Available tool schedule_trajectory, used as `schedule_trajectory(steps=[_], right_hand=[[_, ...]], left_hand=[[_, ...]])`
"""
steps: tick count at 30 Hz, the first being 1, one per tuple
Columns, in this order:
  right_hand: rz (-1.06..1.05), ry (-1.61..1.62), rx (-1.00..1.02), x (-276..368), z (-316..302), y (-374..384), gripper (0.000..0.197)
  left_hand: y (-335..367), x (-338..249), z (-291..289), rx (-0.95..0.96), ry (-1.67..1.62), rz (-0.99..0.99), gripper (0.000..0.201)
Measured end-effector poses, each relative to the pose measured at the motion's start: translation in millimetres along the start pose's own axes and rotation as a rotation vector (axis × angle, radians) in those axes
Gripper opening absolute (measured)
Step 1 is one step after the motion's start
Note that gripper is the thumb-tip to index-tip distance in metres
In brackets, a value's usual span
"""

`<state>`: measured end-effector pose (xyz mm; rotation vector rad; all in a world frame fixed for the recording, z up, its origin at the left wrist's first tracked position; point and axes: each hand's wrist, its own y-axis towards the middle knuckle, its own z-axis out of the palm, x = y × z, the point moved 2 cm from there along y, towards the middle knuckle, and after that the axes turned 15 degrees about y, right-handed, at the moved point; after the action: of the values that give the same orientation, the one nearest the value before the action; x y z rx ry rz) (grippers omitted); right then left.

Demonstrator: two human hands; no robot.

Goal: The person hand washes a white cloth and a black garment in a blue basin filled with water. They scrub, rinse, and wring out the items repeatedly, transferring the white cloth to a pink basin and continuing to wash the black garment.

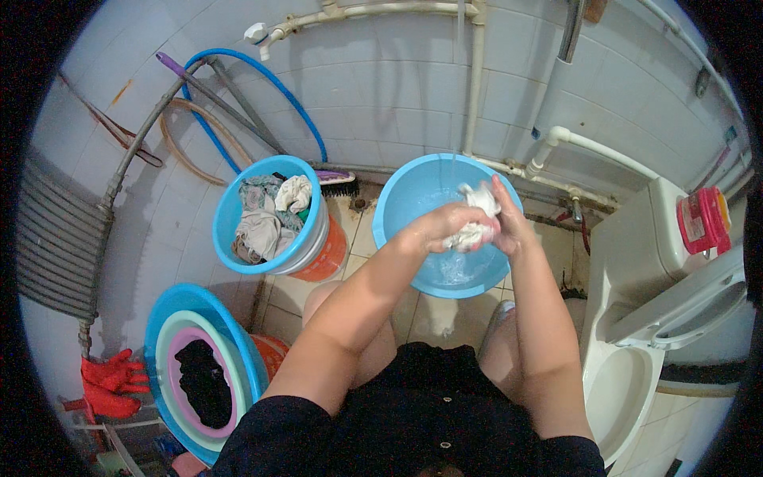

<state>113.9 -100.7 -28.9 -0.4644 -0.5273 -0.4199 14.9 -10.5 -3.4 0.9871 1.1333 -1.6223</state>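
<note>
Left hand [447, 226] is clamping bunched white cloth [480, 200]; right hand [515, 227] is pressing from the other side. Cloth is sitting between them, blue basin [403, 203] holding water below, stream [455, 103] falling just beyond.

1. The head view comes from the left of two fisheye cameras worn on the person's head, looking steeply down and forward.
2. It is upright: black shirt [413, 421] at 6 o'clock, tiled wall [421, 87] at 12.
3. Left hand [447, 226], right hand [515, 229] and blue basin [395, 195] sit near the dial's centre, close below.
4. Edges bend toward the rim.
</note>
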Motion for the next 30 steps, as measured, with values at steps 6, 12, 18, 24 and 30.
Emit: schedule_trajectory(steps=[6, 12, 18, 24, 30], right_hand=[[-0.538, -0.141, -0.211, 15.1, 13.6, -8.8, 0.02], [-1.068, -1.392, -0.171, -55.7, 51.1, -19.9, 0.029], [-0.635, -1.387, -0.42, -24.5, 25.3, 5.9, 0.037], [-0.761, -1.294, -0.336, -34.3, 15.5, 8.9, 0.031], [-0.701, -0.978, -0.713, -24.2, -112.4, 47.9, 0.024]], left_hand=[[9.0, 27.4, -25.2, -0.056, -0.346, -0.104, 0.032], [33.6, 57.1, -53.0, 0.09, -0.631, 0.314, 0.032], [40.2, 70.1, -20.4, -0.196, -0.748, 0.143, 0.032], [44.2, 79.7, -11.0, -0.355, -0.562, 0.126, 0.033], [30.6, 76.2, -61.9, -0.484, 0.055, -0.179, 0.036]])
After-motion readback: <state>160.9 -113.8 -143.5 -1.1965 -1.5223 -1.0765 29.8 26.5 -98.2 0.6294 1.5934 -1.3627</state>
